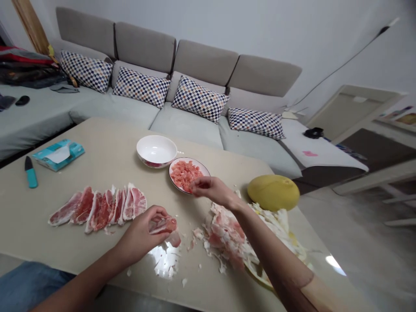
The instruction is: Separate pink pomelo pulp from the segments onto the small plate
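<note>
My left hand (pixel 147 229) is closed around a partly peeled pomelo segment (pixel 169 226), its pink flesh and loose membrane showing past the fingertips. Over the right edge of a dark-rimmed plate (pixel 202 167), my right hand (pixel 209 189) has its fingers pinched together; whatever they hold, if anything, is hidden. Pink pomelo pulp (pixel 184 173) is heaped on that plate. Left of my left hand, several pomelo segments (pixel 100 208) lie in a row with white skin on them. Under my right forearm spreads a pile of peel and membrane scraps (pixel 224 234).
A white bowl (pixel 156 149) stands behind the plate. A whole yellow pomelo (pixel 273 192) sits at the table's right side. To the far left lie a teal-handled knife (pixel 31 175) and a tissue pack (pixel 59 154). A sofa (pixel 191 125) runs behind the table.
</note>
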